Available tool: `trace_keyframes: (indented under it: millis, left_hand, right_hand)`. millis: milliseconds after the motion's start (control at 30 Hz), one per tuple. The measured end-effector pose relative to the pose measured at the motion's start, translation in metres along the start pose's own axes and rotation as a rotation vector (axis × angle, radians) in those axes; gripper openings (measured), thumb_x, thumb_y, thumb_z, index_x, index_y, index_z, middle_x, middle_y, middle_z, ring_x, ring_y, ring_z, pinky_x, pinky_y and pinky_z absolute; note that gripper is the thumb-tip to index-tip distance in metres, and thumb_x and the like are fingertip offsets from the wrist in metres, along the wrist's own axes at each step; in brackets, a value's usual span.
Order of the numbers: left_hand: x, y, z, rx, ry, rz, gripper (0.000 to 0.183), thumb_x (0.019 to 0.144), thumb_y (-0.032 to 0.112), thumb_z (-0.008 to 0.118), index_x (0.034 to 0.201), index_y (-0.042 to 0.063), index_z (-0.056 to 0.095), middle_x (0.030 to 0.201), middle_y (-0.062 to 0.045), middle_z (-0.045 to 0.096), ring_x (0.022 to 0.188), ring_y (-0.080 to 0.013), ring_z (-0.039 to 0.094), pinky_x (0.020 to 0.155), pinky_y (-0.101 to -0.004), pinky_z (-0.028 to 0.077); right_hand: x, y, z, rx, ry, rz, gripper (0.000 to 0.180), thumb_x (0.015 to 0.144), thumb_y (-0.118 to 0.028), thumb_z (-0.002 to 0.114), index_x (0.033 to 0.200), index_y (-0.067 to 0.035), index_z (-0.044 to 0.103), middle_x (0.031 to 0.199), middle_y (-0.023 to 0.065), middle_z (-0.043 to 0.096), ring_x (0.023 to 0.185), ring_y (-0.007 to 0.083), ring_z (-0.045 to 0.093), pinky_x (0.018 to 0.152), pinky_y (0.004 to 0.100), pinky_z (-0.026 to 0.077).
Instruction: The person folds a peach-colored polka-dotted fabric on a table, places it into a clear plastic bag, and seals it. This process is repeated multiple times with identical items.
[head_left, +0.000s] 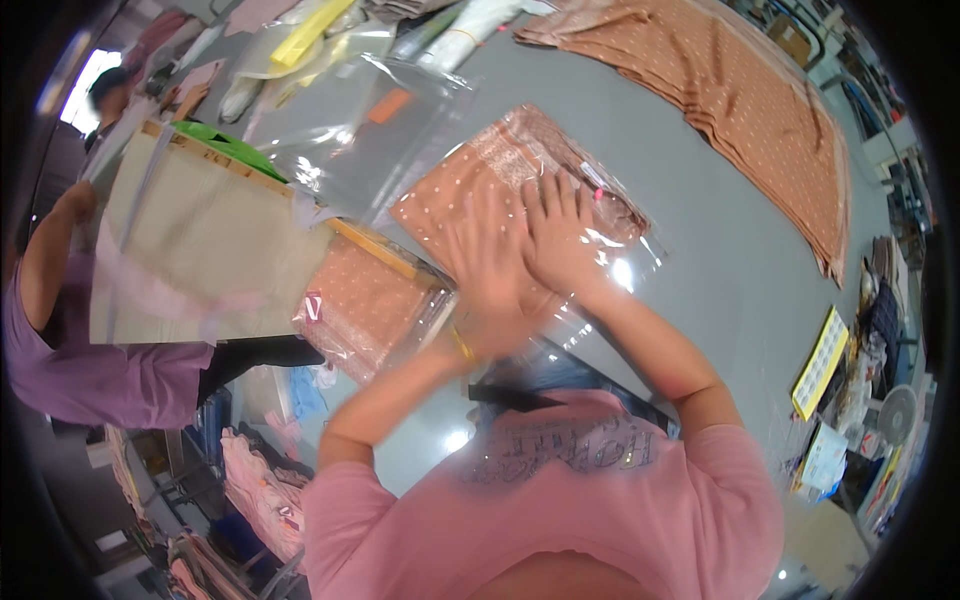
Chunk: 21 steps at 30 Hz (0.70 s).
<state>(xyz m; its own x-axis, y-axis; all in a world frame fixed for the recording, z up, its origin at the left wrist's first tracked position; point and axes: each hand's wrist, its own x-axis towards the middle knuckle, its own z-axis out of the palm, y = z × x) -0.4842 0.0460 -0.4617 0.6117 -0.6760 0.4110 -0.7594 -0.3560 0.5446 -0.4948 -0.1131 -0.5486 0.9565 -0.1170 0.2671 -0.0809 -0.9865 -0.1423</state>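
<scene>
Both my hands lie on a folded orange-brown dotted cloth in a clear plastic bag (450, 187), set on the grey table. My left hand (484, 259), blurred by motion, rests fingers apart on the dotted part. Beside it my right hand (559, 232) is spread flat nearer the patterned border and a small pink tag. The bag's loose plastic end sticks out below my right hand. At the left, a second bagged cloth (375, 300) of like pattern bears a dark red label. Beyond the hands, clear plastic bags (322, 135) hold a small orange piece.
A long dotted cloth (720, 90) lies gathered along the table's far right. A beige board (202, 240) with a wooden edge stands at the left, near a person in purple (112, 375). A yellow sticker sheet (820, 364) lies right; another person (112, 97) is far left.
</scene>
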Motion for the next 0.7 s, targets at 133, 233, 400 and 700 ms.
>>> trace_keyframes:
  millis: [133,233,400,700]
  left_hand:
    - [0.101,-0.077,0.018,-0.056,-0.299,0.021,0.068,0.103,0.037,0.051,0.158,0.001,0.03,0.165,-0.023,0.026,0.154,-0.043,0.02,0.124,-0.0534,0.016]
    - [0.119,-0.122,0.059,0.304,-0.568,0.112,0.066,0.105,0.041,0.046,0.159,0.006,0.031,0.166,-0.021,0.025,0.154,-0.0409,0.021,0.124,-0.0577,0.015]
    - [0.109,-0.14,0.087,0.396,-0.308,0.121,0.065,0.105,0.045,0.042,0.16,0.012,0.031,0.167,-0.018,0.025,0.155,-0.0378,0.02,0.124,-0.0604,0.013]
    - [0.127,-0.13,0.093,0.372,-0.312,0.03,0.061,0.106,0.041,0.04,0.158,0.01,0.034,0.163,-0.018,0.033,0.154,-0.0376,0.024,0.124,-0.0598,0.013]
  right_hand:
    - [-0.018,0.02,-0.023,-0.104,0.033,0.071,0.087,0.095,-0.059,0.053,0.153,0.005,0.038,0.16,0.0271,0.034,0.151,0.0457,0.025,0.12,0.0659,0.015]
    - [-0.028,0.027,-0.034,-0.084,-0.041,0.22,0.103,0.084,-0.072,0.06,0.153,0.002,0.04,0.16,0.0259,0.034,0.15,0.0467,0.026,0.119,0.0667,0.015]
    - [-0.055,0.034,-0.039,-0.051,0.085,0.257,0.082,0.092,-0.06,0.058,0.148,0.0,0.048,0.158,0.0222,0.038,0.149,0.0455,0.029,0.117,0.064,0.022]
    - [-0.048,0.057,-0.029,-0.015,0.063,0.017,0.068,0.095,-0.038,0.06,0.149,0.003,0.045,0.157,0.0167,0.043,0.149,0.0398,0.033,0.118,0.0541,0.031]
